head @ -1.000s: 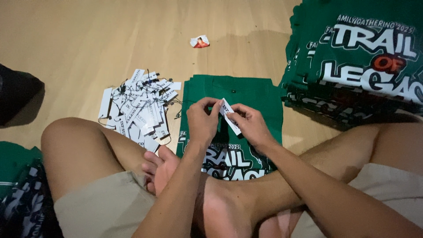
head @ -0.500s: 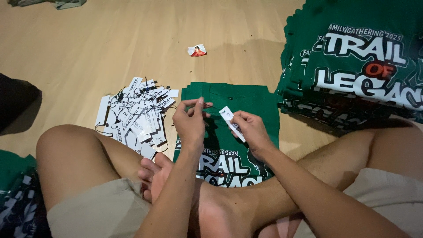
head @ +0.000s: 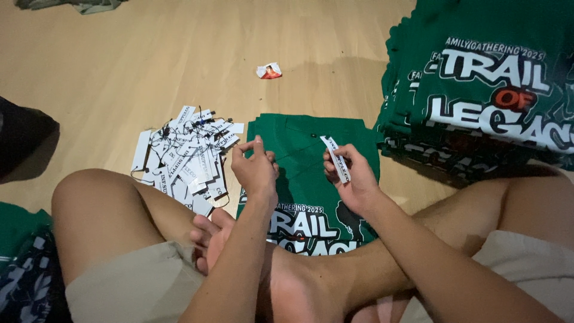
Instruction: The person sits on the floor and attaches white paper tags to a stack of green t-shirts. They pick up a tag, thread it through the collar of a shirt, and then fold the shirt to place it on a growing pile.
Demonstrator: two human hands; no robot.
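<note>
Hands have moved apart since a second ago: right hand [head: 353,179] fingers clamped on the white paper tag [head: 336,158], left hand [head: 256,167] fingers pinched together on its thin string, both above the folded green shirt [head: 311,143] on the floor; tag looks detached. Loose tag pile [head: 185,158] lies left.

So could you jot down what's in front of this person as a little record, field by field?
Setting: wooden floor, person sitting cross-legged
Left hand: fingers pinched, apparently on a thin dark string
Right hand: holds a white paper tag
Under the hands: folded green shirt with white print, lying flat
Left of it: pile of white tags with black strings
Right: stack of green shirts
Farther off: crumpled red and white scrap
</note>
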